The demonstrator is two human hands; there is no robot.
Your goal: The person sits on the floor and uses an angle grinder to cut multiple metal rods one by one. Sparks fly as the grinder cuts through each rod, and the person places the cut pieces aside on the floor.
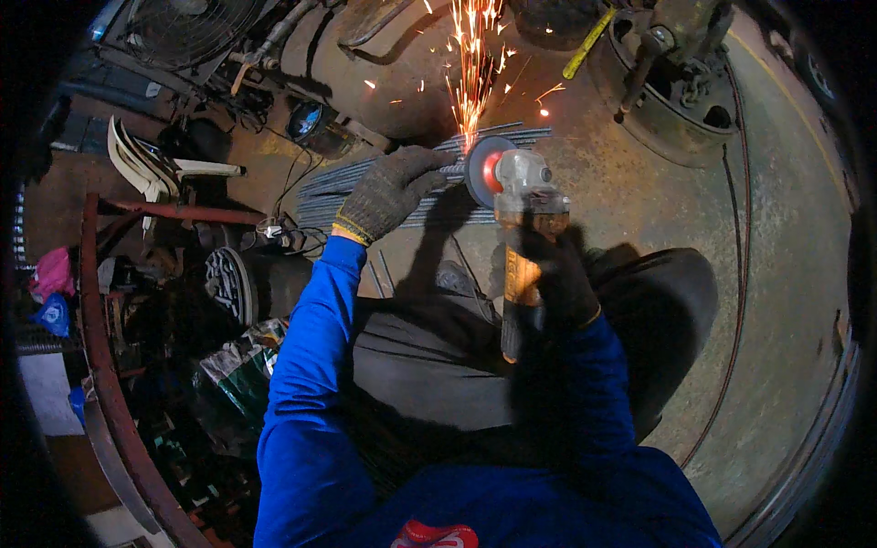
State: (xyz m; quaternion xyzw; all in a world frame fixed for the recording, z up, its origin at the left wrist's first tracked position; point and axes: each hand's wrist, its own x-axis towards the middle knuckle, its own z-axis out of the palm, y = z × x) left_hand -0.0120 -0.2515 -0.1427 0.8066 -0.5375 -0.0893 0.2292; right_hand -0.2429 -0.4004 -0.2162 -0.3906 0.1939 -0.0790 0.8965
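Observation:
An angle grinder (525,242) with an orange body and a grey head is gripped by my right hand (565,274) in a dark glove. Its disc (482,172) meets the end of a ribbed steel rod (452,169), and sparks stream away to the far side. My left hand (388,192), in a grey knit glove with a yellow cuff, is closed on that rod just left of the disc. Beneath both hands a bundle of similar steel rods (333,194) lies across the floor. The rod's length inside my left hand is hidden.
A large metal cylinder (375,82) lies beyond the rods. At the far right stands a round metal base (658,119) with a chain, and a hose (744,228) trails nearby. A bucket (228,283), a red frame (96,320) and a fan (187,32) are on the left.

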